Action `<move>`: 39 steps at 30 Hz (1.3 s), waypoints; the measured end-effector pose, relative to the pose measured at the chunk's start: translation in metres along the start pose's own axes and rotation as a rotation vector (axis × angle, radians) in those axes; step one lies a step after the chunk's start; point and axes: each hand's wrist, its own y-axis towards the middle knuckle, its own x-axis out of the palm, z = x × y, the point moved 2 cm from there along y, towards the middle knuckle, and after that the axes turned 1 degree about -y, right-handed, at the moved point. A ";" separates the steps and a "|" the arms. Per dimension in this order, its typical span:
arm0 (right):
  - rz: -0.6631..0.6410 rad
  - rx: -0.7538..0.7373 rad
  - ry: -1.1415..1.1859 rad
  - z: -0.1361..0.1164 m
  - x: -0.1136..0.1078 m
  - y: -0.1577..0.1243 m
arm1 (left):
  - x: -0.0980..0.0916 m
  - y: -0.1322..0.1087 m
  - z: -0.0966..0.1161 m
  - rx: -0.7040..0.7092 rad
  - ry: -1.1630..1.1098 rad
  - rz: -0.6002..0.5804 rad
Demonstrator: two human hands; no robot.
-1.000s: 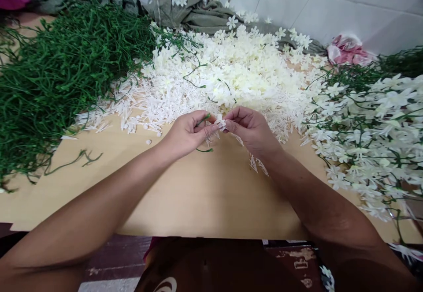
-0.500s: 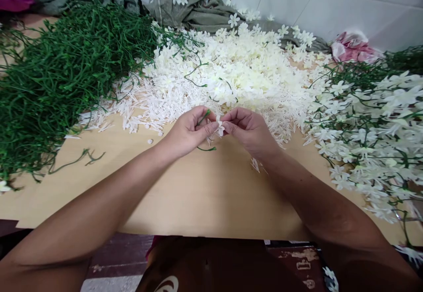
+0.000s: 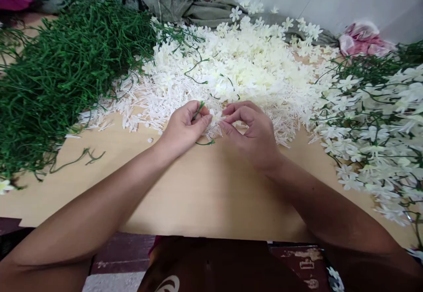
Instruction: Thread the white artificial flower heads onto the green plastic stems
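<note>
My left hand (image 3: 188, 124) is closed, thumb against fingers, around a green artificial flower stem (image 3: 199, 107). One tip of the stem pokes up past the fingers and another green end shows below the hand. A small white flower (image 3: 213, 114) shows at its fingertips, hard to separate from the white pile behind. Just to the right, my right hand (image 3: 254, 135) has thumb and forefinger pinched close together. Whatever lies between them is too small to make out. Both hands are over the front edge of a heap of thin white stalks (image 3: 175, 95).
Green stems (image 3: 72, 62) are heaped on the left. Loose white blossoms (image 3: 244, 58) lie behind my hands, and flowers on stems (image 3: 373, 137) pile up at the right. Brown board (image 3: 198, 195) covers the table. A pink-and-white plastic bag (image 3: 365, 40) rests by the tiled wall.
My hands have drawn slightly apart; the right one has shifted off the white flower, which stays by the left fingertips. The left hand has moved a little left and up.
</note>
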 end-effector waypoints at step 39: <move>-0.174 0.392 0.587 0.018 0.009 0.004 | 0.001 0.000 -0.003 0.079 -0.088 -0.131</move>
